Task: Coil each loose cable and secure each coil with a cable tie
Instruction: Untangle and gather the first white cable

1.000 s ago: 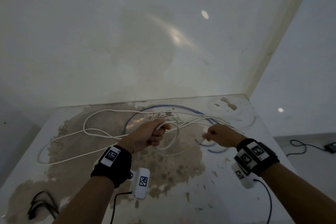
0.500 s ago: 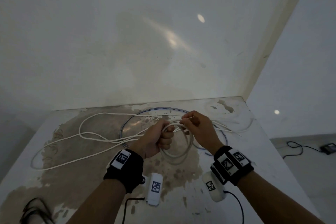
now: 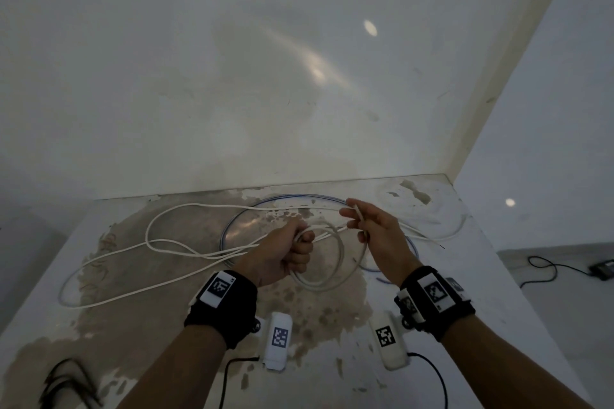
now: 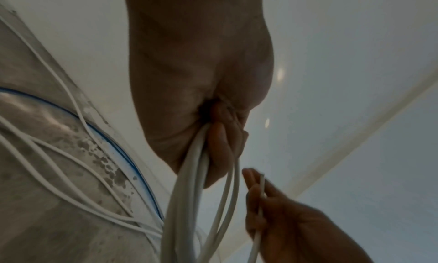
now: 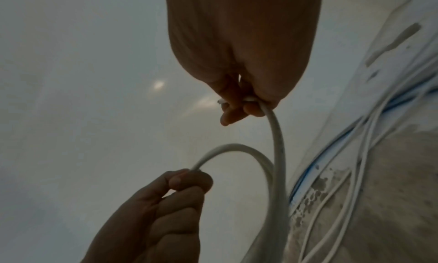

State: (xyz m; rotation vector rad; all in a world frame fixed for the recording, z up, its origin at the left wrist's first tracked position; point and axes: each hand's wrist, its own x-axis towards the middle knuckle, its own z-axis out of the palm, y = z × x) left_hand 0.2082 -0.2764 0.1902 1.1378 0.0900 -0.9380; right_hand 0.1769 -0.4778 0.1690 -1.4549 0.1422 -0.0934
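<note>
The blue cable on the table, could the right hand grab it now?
Probably not yet: the right hand is pinching the white cable end. The blue cable lies uncovered just beyond it, so letting go would free the way.

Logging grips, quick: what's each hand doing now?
Left hand: fist gripping the white cable loops.
Right hand: pinching the same cable near its end.

White cable [image 3: 186, 244], few loops gathered, rest sprawled loose on table beside blue cable [image 3: 232, 226]
</note>
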